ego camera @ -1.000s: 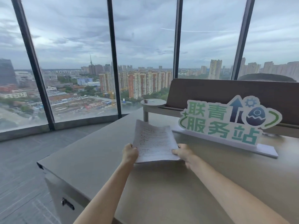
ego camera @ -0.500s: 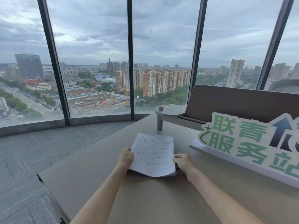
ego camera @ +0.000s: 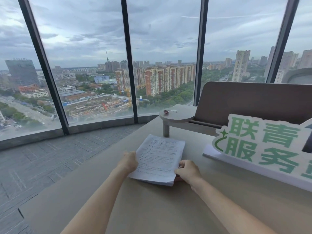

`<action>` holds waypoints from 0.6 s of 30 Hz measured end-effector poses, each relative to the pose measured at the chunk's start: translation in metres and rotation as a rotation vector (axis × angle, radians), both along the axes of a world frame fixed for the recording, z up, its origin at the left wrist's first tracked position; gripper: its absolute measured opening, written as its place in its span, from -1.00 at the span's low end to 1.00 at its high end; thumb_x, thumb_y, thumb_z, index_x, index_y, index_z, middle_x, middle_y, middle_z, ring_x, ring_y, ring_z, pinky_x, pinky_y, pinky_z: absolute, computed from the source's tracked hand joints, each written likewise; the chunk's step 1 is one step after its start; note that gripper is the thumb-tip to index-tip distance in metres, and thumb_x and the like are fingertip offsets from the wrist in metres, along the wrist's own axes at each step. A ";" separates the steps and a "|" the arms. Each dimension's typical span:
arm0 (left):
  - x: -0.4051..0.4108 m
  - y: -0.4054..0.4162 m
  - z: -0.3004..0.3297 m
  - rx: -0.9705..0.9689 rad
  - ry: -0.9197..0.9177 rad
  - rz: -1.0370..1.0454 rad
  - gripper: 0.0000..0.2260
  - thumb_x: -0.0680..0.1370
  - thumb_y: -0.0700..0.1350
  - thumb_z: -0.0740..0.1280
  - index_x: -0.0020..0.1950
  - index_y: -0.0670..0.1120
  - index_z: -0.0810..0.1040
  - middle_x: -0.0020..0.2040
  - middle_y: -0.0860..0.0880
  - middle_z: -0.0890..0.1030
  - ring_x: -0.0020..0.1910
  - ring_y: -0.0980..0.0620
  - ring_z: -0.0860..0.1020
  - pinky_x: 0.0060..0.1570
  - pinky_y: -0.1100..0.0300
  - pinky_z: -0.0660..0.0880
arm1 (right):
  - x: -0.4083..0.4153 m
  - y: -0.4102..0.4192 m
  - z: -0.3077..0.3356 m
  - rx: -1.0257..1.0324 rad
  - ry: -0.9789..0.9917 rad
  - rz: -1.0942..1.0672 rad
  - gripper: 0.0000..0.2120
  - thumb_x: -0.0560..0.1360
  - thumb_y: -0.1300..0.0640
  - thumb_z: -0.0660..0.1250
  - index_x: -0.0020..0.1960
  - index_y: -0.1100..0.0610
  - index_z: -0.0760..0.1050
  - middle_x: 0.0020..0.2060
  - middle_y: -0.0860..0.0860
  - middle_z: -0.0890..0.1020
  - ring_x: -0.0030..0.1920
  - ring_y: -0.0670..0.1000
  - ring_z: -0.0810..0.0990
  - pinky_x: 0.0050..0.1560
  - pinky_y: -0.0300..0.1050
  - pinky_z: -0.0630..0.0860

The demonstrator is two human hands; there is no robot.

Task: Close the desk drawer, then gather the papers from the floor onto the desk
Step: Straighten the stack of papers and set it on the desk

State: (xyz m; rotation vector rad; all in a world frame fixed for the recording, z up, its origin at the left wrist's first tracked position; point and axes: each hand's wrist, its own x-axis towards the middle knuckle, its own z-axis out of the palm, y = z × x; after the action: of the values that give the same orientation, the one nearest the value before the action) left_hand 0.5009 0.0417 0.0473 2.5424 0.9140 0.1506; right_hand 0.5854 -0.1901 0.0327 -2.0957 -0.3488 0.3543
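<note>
A stack of white printed papers (ego camera: 159, 159) lies on the beige desk (ego camera: 152, 208), near its middle. My left hand (ego camera: 129, 162) grips the stack's left edge. My right hand (ego camera: 187, 171) holds its near right corner, fingers curled over the edge. The stack rests flat or nearly flat on the desktop. The desk drawer is out of view below the frame's lower left.
A white and green sign (ego camera: 263, 149) stands on the desk to the right. A small round shelf (ego camera: 177, 115) on a post rises behind the papers, beside a brown panel (ego camera: 253, 102). Grey carpet floor (ego camera: 42, 162) and tall windows lie to the left.
The view has swung left and up, so the drawer handle dropped out of sight. The papers have come down from a tilted hold onto the desk, both hands still on them.
</note>
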 end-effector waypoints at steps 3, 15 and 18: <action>0.011 0.009 0.000 0.056 0.021 -0.035 -0.55 0.50 -0.29 0.15 0.40 -0.17 0.36 0.31 -0.28 0.41 0.35 -0.25 0.39 0.32 0.03 0.38 | -0.002 0.011 -0.002 0.034 -0.015 -0.043 -0.73 0.34 0.23 0.39 0.04 0.20 0.62 -0.10 0.10 0.70 0.00 0.15 0.69 0.06 0.08 0.64; 0.024 0.020 -0.011 0.170 -0.091 0.006 -0.58 0.49 -0.30 0.17 0.32 -0.11 0.50 0.21 -0.26 0.52 0.27 -0.24 0.46 0.28 0.04 0.38 | 0.004 0.025 0.003 -0.017 -0.002 0.047 -0.70 0.50 0.30 0.28 0.22 0.25 0.54 0.08 0.17 0.61 -0.45 0.05 0.66 -0.48 -0.17 0.64; 0.021 0.020 -0.009 0.257 -0.009 -0.036 -0.59 0.52 -0.23 0.14 0.35 -0.07 0.47 0.19 -0.24 0.51 0.23 -0.23 0.47 0.23 0.01 0.43 | 0.004 0.025 0.009 -0.047 0.001 0.071 -0.74 0.51 0.28 0.27 0.17 0.24 0.54 -0.08 0.12 0.63 -0.47 0.03 0.67 -0.47 -0.09 0.65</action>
State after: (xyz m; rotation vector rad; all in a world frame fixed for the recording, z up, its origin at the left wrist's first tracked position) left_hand 0.5216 0.0621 0.0386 2.7892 0.8947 0.2858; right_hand 0.5899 -0.1653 0.0416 -2.1332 -0.4193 0.4089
